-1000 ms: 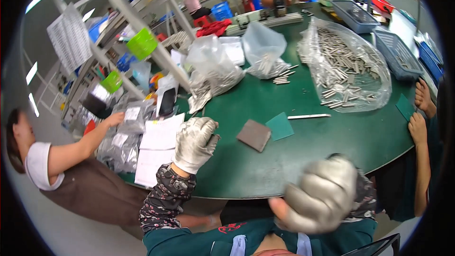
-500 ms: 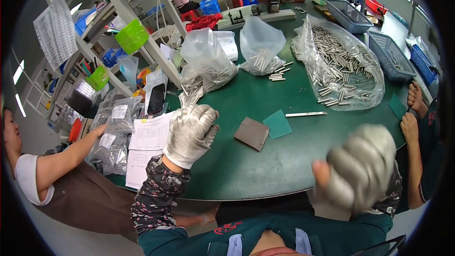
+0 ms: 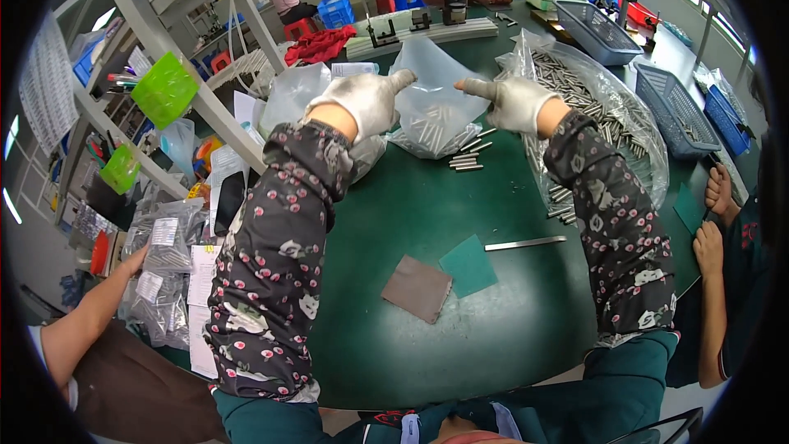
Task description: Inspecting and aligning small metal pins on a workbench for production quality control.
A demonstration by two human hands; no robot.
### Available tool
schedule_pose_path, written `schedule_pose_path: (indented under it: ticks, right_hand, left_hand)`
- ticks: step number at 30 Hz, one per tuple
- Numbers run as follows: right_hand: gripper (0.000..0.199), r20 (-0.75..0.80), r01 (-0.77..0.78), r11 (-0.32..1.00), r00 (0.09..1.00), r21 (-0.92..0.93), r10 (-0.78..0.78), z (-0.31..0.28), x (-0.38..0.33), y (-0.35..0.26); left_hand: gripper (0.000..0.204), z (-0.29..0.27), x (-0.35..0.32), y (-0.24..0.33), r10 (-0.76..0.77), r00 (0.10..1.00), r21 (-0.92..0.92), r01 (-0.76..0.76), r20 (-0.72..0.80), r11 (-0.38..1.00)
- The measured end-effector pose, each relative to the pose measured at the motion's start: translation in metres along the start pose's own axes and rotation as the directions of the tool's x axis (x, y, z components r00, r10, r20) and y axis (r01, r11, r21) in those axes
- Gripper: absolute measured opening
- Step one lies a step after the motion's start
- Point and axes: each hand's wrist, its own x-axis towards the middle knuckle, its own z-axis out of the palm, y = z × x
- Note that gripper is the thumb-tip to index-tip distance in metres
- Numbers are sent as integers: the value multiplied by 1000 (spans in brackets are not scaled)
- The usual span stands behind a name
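Note:
In a white work glove, my left hand (image 3: 362, 104) reaches over the table with one finger stretched toward a clear plastic bag (image 3: 436, 74) of metal pins. From the other side, my gloved right hand (image 3: 515, 104) points a bare fingertip at the same bag. Both fingertips are at or very near its upper sides; contact is hard to tell. The remaining fingers are partly hidden. Several loose metal pins (image 3: 467, 162) lie by the bag's lower right. A second plastic bag (image 3: 294, 97) is partly behind my left hand, and a large open bag of pins (image 3: 588, 107) lies beyond my right forearm.
Near the middle lie a brown square sheet (image 3: 417, 288), a green square sheet (image 3: 468, 265) and a flat metal strip (image 3: 526, 243). Blue-grey baskets (image 3: 675, 107) line the right side. Co-workers' hands (image 3: 708, 238) are at the right edge; another person's arm (image 3: 94, 312) reaches packed bags (image 3: 168, 238) at left.
Both my hands have moved forward from the near part of the table to either side of the middle pin bag. My fingers, curled before, now point toward it. The view has shifted slightly.

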Motion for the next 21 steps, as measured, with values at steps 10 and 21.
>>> schedule_pose_path:
  ticks: [10, 21]
  right_hand:
    - [22, -399, -235, 949, 907, -210, 137, -12, 67, -9]
    - [19, -446, -180, 977, 888, -118, 109, 1, 49, -9]
  left_hand:
    - [16, 11, 16, -31, -213, 905, 16, 235, -369, 972]
    - [14, 20, 2, -27, -67, 908, 192, 159, -415, 968]
